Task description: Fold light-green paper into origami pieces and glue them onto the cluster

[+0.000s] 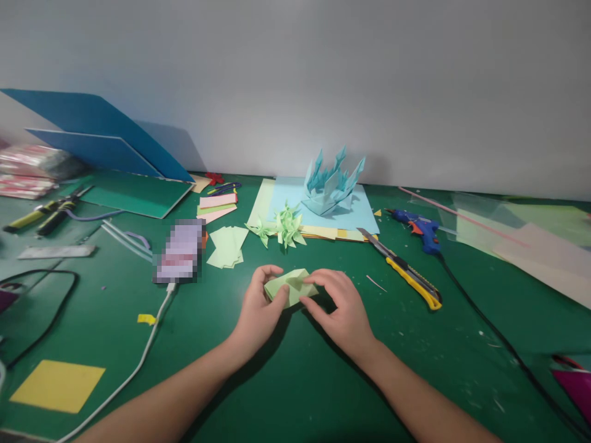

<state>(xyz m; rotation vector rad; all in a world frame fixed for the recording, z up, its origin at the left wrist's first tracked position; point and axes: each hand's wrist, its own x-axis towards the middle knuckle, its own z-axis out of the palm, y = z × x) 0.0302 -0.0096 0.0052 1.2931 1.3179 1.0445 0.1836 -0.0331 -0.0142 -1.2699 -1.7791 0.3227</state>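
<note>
A light green sheet of folding paper (292, 289), partly folded, is held up just above the green table between both hands. My left hand (263, 301) grips its left side, thumb pressed on the face and fingers behind. At the right edge, my right hand (339, 304) pinches the paper between thumb and fingers. Behind the hands sit folded light green paper pieces (289, 226) with pointed tips. To their left lies a loose pile of pale green paper slips (227, 246). A spiky blue folded-paper model (330, 187) stands farther back on a light blue sheet (281, 191).
On the right lie a yellow utility knife (406, 274) with its blade out and a blue glue gun (418, 227) with a black cord. At left are a phone (180, 251) on a white cable, pliers (58, 212) and a yellow paper square (58, 386). A wall stands behind.
</note>
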